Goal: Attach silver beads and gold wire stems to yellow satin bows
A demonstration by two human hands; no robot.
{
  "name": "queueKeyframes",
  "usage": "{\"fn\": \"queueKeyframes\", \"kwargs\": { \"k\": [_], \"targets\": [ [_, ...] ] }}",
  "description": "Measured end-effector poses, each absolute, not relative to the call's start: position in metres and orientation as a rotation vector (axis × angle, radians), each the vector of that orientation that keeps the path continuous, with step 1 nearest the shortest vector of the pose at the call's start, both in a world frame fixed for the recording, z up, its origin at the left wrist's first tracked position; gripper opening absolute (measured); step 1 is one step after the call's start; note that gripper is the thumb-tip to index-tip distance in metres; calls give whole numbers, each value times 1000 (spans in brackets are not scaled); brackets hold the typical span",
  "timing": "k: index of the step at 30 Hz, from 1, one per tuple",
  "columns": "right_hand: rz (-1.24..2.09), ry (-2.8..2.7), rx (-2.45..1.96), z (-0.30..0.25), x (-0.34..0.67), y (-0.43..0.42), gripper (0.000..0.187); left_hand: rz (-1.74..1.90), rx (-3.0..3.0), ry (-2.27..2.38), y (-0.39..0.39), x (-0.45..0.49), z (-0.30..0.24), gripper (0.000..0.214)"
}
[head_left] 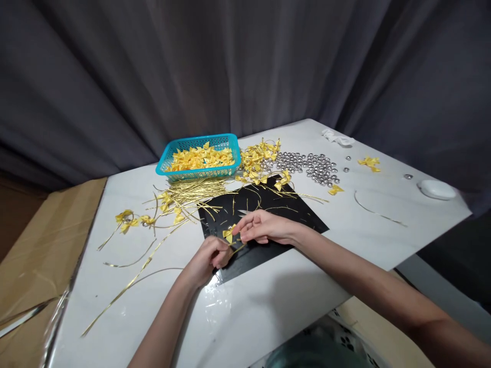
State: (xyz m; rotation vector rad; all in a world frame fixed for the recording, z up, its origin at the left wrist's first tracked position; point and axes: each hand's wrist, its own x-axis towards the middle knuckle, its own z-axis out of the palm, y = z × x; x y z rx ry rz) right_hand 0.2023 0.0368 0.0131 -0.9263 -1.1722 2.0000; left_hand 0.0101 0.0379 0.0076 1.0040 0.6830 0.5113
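My left hand [215,255] is closed in a fist at the near left edge of a black mat [253,260], with a thin gold cord [238,249] coming out beside its fingers. Just above it is a small yellow ribbon bow [228,233] with a silvery bead at its middle. My right hand [266,226] reaches in from the right, fingers bent together, the index fingertip against the bow. Pointed metal blades [243,212] show behind the right hand; their other end is hidden, so whether they are held or lying on the mat is unclear.
A turquoise basket [199,176] of yellow bows stands at the back, gold cords [192,190] bundled before it. Beaded bows [255,158] and silver beads [322,168] lie to its right. A white oval dish [436,189] is far right; cardboard [49,245] adjoins the table's left.
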Motion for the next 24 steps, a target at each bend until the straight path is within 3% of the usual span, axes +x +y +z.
{"fn": "queueKeyframes", "kwargs": {
  "k": [24],
  "targets": [
    [2195,-1366,-915,5,197,34,32,315,1310,784,36,8,8,39]
  ]
}}
